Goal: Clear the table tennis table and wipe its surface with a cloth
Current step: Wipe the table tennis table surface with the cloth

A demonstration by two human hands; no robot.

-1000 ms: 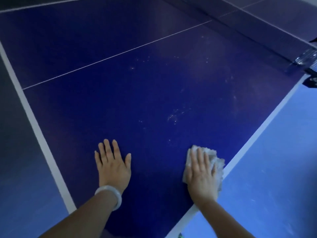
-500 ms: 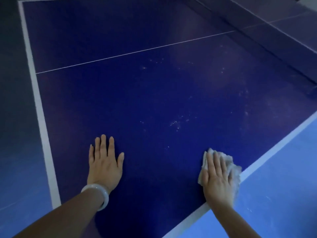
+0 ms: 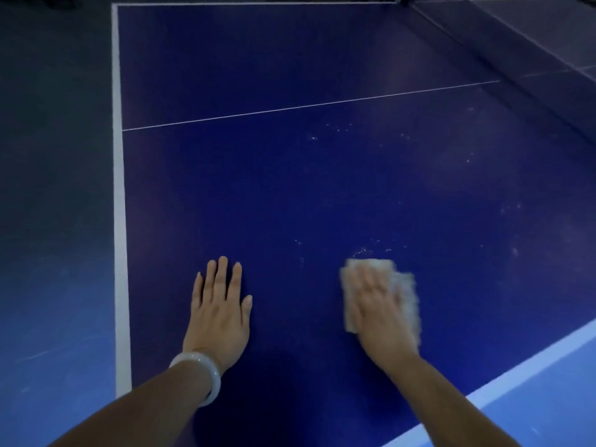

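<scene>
Dim blue flooring (image 3: 48, 221) surrounds a dark blue table tennis table (image 3: 290, 195), whose white border runs down the left edge and across the near right corner. One thin white line (image 3: 290, 108) crosses the tabletop from left to right, rising toward the right. At the far right, the dark net (image 3: 503, 56) runs diagonally along the table's end.

On the near part of the tabletop, the left hand (image 3: 219, 312) lies flat, palm down, fingers straight and slightly spread, holding nothing. A pale bangle (image 3: 206, 372) circles its wrist.

Well to the right of it, the right hand (image 3: 380, 308) presses flat on a light-coloured cloth (image 3: 403, 285) that lies on the table. Hand and cloth are both blurred, but the fingers appear extended over the cloth rather than curled round it. The cloth shows beyond the fingertips and along both sides of the hand.

Small whitish specks (image 3: 364, 251) dot the surface just beyond the cloth, and more of them lie scattered farther off toward the net and the right edge.
</scene>
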